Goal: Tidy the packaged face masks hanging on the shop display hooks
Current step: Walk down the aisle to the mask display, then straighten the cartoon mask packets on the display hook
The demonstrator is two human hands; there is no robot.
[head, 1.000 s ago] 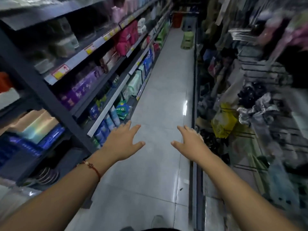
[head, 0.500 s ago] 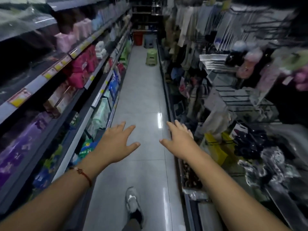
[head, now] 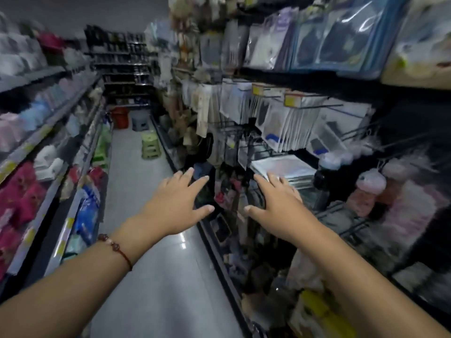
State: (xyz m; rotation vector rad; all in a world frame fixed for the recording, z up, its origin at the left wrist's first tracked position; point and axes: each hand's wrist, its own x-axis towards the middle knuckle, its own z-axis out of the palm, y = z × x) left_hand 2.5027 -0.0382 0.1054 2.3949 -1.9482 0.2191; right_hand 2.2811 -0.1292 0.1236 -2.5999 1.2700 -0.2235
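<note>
Both hands, left point(head: 177, 206) and right point(head: 275, 203), spread, holding nothing; mask packets point(head: 280, 125) on hooks blurred; labels unreadable.

1 head view, forward and down along the aisle floor point(head: 151, 191).
Your outstretched forearms sit nearest the lens.

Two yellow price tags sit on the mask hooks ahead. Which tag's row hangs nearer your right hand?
The nearer, larger yellow tag: its packets hang above and just right of the right hand. The other tag sits further down the aisle.
</note>
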